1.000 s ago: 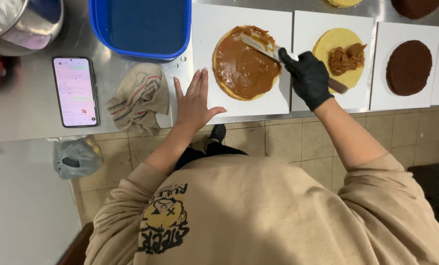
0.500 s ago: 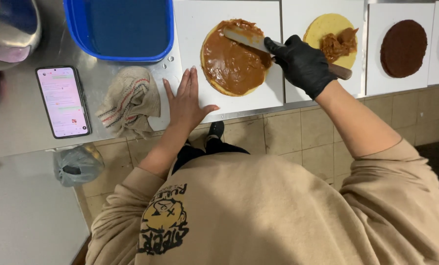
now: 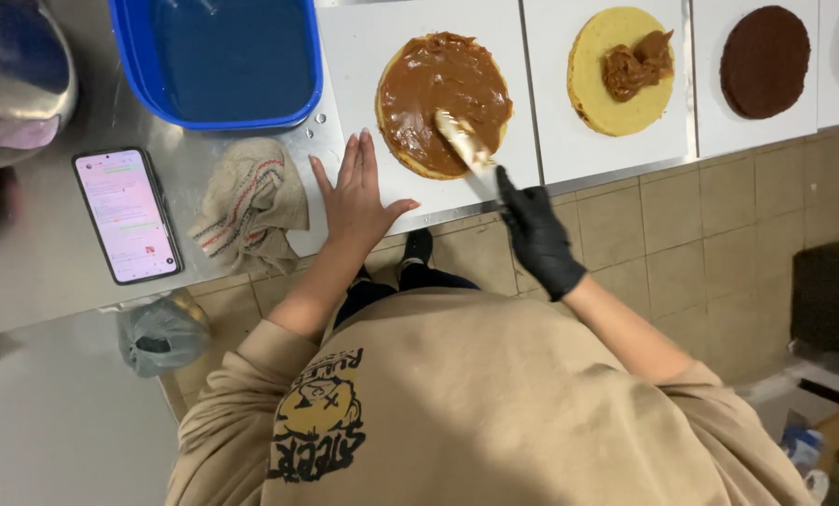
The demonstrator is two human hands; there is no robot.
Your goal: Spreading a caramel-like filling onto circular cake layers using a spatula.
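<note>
My left hand (image 3: 356, 199) is bare and lies flat, fingers spread, on the white board (image 3: 354, 56) beside a round yellow cake layer (image 3: 444, 103) covered in brown caramel spread. My right hand (image 3: 533, 230), in a black glove, grips the handle of a metal spatula (image 3: 464, 142). The blade rests on the near right part of the spread. A second yellow cake layer (image 3: 614, 70) on the neighbouring white board carries an unspread lump of caramel (image 3: 637, 64).
A blue plastic tub (image 3: 222, 61) stands at the back left. A striped cloth (image 3: 249, 201) and a lit phone (image 3: 126, 215) lie on the steel counter. A metal bowl (image 3: 16, 75) sits far left. Dark chocolate layers (image 3: 764, 62) rest on boards at right.
My gloved hand has drawn back from over the cake toward the counter's near edge, and the spatula now reaches in from the near side. My left hand stays flat on the board.
</note>
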